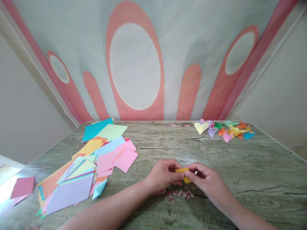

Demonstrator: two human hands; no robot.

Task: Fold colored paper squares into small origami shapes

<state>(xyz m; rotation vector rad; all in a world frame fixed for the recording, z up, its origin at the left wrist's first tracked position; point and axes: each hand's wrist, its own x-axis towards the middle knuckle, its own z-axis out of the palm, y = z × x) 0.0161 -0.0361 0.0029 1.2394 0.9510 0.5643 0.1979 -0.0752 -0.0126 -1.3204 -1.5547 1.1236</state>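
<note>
A small folded piece of yellow paper is held between my two hands, a little above the wood-patterned table. My left hand pinches its left side, thumb and fingers closed on it. From the right, my right hand grips the other side between thumb and fingertips. The fingers of both hands nearly meet at the paper and cover parts of it. The paper's lower point shows below the fingertips.
Loose coloured paper sheets spread over the table's left side, with a dark pink piece at the far left edge. Small folded paper shapes lie at the back right. A patterned backdrop rises behind the table.
</note>
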